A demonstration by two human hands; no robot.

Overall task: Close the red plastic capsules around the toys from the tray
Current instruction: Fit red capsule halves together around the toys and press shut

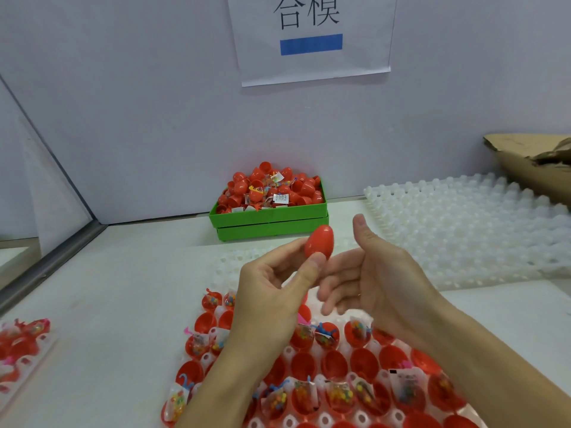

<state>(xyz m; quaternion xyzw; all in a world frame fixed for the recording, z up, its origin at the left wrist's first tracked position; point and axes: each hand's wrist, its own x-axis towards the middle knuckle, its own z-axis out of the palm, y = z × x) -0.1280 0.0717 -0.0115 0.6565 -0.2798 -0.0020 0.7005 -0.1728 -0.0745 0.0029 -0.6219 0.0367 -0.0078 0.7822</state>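
Red and egg-shaped, a closed capsule (319, 242) is held up above the white tray (309, 423) at the near edge of the bench (123, 288). The left hand (272, 291) pinches the capsule's lower end between thumb and fingertips. The right hand (370, 273) is just beside the capsule on the right, palm turned toward it, with its fingers loosely spread and its thumb raised; whether its fingertips touch the capsule cannot be told. On the tray below the hands, rows of open red capsule halves (333, 362) sit in the pockets, some bare inside and others holding small bagged toys (340, 393) with coloured beads. The far part of the tray, beyond the hands, shows bare white pockets. Behind the tray, against the pale wall, a green bin (268, 220) is heaped with closed red capsules and a few loose toy bags. To the right of the tray lies a stack of bare white trays (463, 227), with torn brown cardboard (531, 162) behind it. Left of the tray, at the bench's edge, another tray (21, 344) with red halves is partly visible. A paper sign (312, 35) with printed characters and a blue bar hangs on the wall above the bin.
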